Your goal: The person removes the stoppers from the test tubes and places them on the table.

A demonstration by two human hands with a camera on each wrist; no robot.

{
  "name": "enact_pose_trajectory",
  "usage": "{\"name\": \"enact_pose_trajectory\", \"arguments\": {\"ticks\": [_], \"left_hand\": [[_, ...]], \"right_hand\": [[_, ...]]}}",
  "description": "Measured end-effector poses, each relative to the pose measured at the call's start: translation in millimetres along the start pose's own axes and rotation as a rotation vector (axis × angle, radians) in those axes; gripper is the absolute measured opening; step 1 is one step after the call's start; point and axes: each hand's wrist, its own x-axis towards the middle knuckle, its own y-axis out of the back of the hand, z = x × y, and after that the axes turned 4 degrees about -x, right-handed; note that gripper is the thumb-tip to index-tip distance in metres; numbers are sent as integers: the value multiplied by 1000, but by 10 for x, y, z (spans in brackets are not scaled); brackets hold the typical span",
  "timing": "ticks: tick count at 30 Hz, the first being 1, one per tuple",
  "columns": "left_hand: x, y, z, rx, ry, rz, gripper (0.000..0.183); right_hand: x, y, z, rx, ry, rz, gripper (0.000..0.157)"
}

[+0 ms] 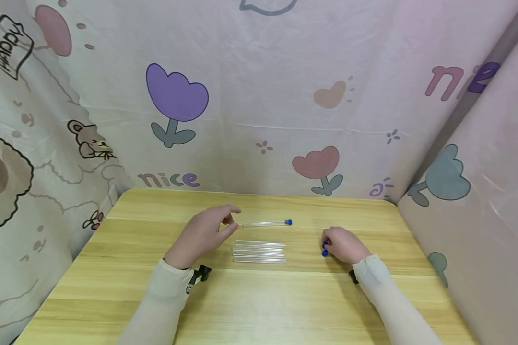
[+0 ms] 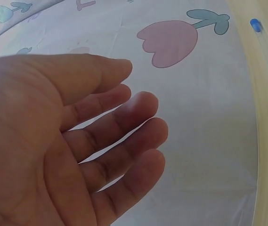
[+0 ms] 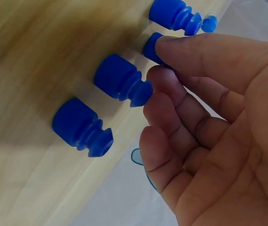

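My right hand (image 1: 343,243) is at the right of the table, its thumb and fingers pinching a blue stopper (image 3: 151,49), partly hidden by the thumb. More blue ribbed stoppers (image 3: 117,77) stand close beside the fingertips in the right wrist view. My left hand (image 1: 204,235) holds nothing, its fingers loosely bent and spread from the thumb in the left wrist view. Just right of its fingertips lies a clear test tube (image 1: 263,224) with a blue stopper (image 1: 288,222) in its right end. Several clear test tubes without stoppers (image 1: 259,251) lie side by side between the hands.
The pale wooden table (image 1: 259,306) meets a printed cloth (image 1: 250,96) hanging along its back and sides. Small black wrist devices (image 1: 204,273) sit at both cuffs.
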Motion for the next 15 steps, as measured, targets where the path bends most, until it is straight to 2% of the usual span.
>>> {"name": "enact_pose_trajectory", "arguments": {"ticks": [5,11,15], "left_hand": [[8,-21,-5,10,-2,9,29],[7,-20,1,15,5,15,25],[10,-27,-7,20,7,9,25]], "right_hand": [[-10,1,14,29,-10,-1,9],[-30,23,27,24,16,9,14],[-50,64,20,-3,-19,78,17]]}}
